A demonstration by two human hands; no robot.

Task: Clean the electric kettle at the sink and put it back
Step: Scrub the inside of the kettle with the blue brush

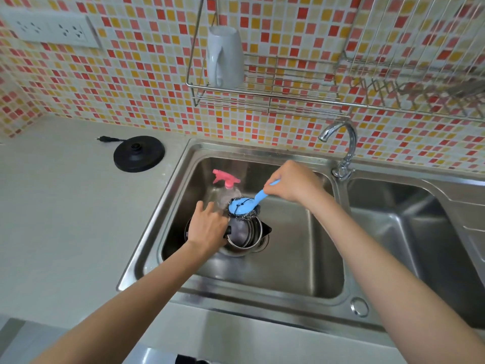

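Observation:
A steel electric kettle [248,236] with black trim stands upright in the left basin of the sink [288,261], its lid open. My left hand [208,227] grips the kettle's black handle side, the index finger and thumb stretched out. My right hand [291,181] pinches the blue handle of a scrubber [245,208] whose steel-wool head hangs just above the kettle's mouth at its far rim. The kettle's black round base [139,153] lies on the counter to the left, its plug lying loose beside it.
A clear spray bottle with a pink trigger [225,181] stands in the basin behind the kettle. The tap [343,151] rises between the two basins. A wire rack [262,93] on the tiled wall holds an upturned white mug [224,57]. Wall sockets [49,28] sit upper left.

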